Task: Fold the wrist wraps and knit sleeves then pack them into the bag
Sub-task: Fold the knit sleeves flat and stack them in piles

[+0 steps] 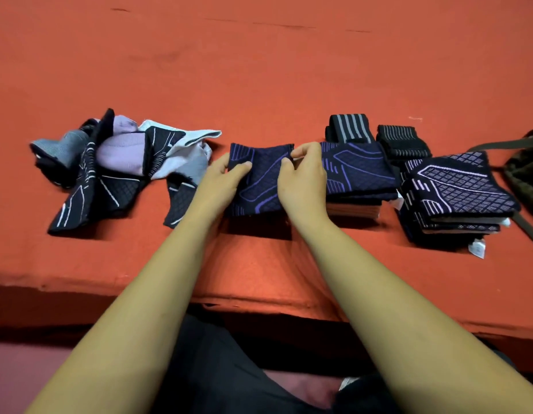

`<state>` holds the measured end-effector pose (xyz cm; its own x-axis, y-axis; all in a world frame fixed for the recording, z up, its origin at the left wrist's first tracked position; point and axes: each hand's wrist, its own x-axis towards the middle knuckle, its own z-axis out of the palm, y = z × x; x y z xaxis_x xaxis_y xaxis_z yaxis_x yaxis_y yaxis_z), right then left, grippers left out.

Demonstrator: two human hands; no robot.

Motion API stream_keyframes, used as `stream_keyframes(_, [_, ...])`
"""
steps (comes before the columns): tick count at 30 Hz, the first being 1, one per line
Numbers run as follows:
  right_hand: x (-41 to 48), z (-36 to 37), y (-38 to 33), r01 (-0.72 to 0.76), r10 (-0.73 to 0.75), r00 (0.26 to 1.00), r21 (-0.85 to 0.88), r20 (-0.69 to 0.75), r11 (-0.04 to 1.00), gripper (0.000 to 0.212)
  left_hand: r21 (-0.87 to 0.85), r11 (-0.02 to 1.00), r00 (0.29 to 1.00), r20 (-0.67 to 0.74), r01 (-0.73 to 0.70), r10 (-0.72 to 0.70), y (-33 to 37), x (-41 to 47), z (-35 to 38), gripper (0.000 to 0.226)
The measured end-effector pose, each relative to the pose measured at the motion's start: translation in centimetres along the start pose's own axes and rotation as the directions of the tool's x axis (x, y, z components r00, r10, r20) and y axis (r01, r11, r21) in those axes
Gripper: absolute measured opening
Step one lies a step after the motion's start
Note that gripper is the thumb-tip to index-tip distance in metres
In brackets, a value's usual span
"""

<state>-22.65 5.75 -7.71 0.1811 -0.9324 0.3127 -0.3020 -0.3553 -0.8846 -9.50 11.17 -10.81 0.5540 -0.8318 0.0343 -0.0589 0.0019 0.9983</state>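
Looking down over two bare forearms, we find both hands at work on one dark knit sleeve (260,186) with purple line patterning, lying mid-way along an orange cloth-covered surface (259,70). Our left hand (226,177) pinches the sleeve's left edge, thumb on top and fingers tucked beneath. Our right hand (304,177) grips the upper right corner, fingers curled over the fabric. The sleeve looks already doubled into a rough square, so we judge that the fold is being squared up. To do this well, we should match corners and edges before pressing flat, draw lightly outward with both hands to take out slack, then smooth the knit so it lies as thin as its neighbours. Close beside our right hand sits a nearer stack (361,174) of folded sleeves, with a farther stack (459,189) beyond it. Behind them are two rolled striped wrist wraps (349,127). A heap of unfolded sleeves (110,165) waits on the left. The bag (525,171), dark with a strap, is only partly in view at the far right edge.
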Motion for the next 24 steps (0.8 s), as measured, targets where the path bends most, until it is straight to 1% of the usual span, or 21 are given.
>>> stream_keyframes(2, [1.3,1.3,0.1,-0.078,0.079,0.996,-0.018,0.049,0.997,0.013,0.065,0.998,0.999,-0.028,0.022,-0.020,-0.6,1.7,-0.7,0.021])
stream_keyframes(4, [2.4,2.6,0.7,-0.164,0.166,0.983,-0.036,0.072,0.986,0.012,0.188,0.980,0.998,-0.042,0.062,-0.055,-1.5,3.4,-1.2,0.026])
stream_keyframes(8, [3.9,4.0,2.9,-0.268,0.277,0.960,-0.141,0.042,0.953,0.009,0.427,0.900,0.995,-0.076,0.090,-0.063,-3.3,6.0,-1.2,0.020])
stream_keyframes(10, [4.1,4.3,4.3,-0.271,0.275,0.961,-0.150,0.011,0.951,0.007,0.510,0.855,0.992,-0.119,0.091,-0.035,-3.6,6.7,-1.0,0.025])
stream_keyframes(15, [3.6,5.6,5.7,-0.215,0.201,0.974,-0.135,-0.108,0.967,0.016,0.521,0.853,0.990,-0.131,0.032,0.043,-4.1,7.4,-0.5,0.028])
stream_keyframes(18, [3.8,6.2,5.5,-0.133,0.111,0.980,-0.129,-0.165,0.983,0.017,0.524,0.851,0.982,-0.179,0.039,0.066,-4.3,7.8,-0.5,0.032])
stream_keyframes(19, [4.0,6.3,5.6,-0.124,0.101,0.982,-0.138,-0.162,0.983,0.015,0.543,0.838,0.979,-0.196,0.056,0.061,-4.1,7.9,-0.5,0.033])
stream_keyframes(21, [4.3,6.2,6.0,-0.148,0.130,0.985,-0.174,-0.109,0.974,0.011,0.608,0.789,0.981,-0.192,0.090,0.036,-3.7,8.3,-0.7,0.035])
stream_keyframes(23, [4.5,6.0,6.1,-0.164,0.161,0.986,-0.266,-0.031,0.950,0.012,0.669,0.736,0.988,-0.152,0.102,0.001,-3.0,8.5,-0.8,0.034])
stream_keyframes(24, [4.5,5.8,5.8,-0.153,0.163,0.987,-0.334,0.004,0.930,0.017,0.698,0.710,0.992,-0.126,0.091,-0.002,-2.4,8.4,-0.9,0.031])
